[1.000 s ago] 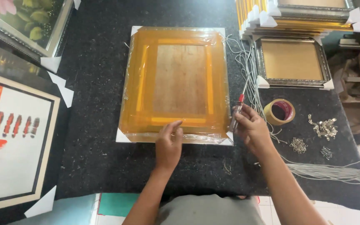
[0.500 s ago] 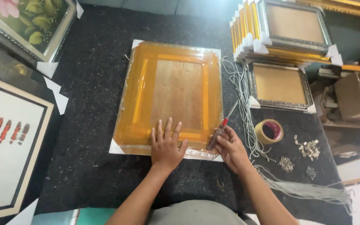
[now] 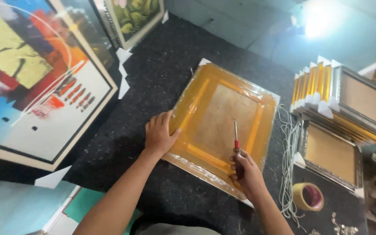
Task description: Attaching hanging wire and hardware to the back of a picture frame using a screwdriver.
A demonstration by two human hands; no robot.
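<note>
holding steady now: my left hand (image 3: 158, 134) has slid from the near rail to the left edge of the wrapped yellow frame (image 3: 223, 126) on the dark tabletop (image 3: 153, 82), fingers spread flat. right hand (image 3: 245, 170), fingers closed round the screwdriver (image 3: 236, 138), tip raised over the backing.

The screwdriver's handle (image 3: 239, 167) was mostly buried in the right hand (image 3: 246, 174), the big abstract painting (image 3: 31, 78) got cut off at the left and top edges, and the small metal bits (image 3: 344, 227) bottom right were too tiny to make out
</note>
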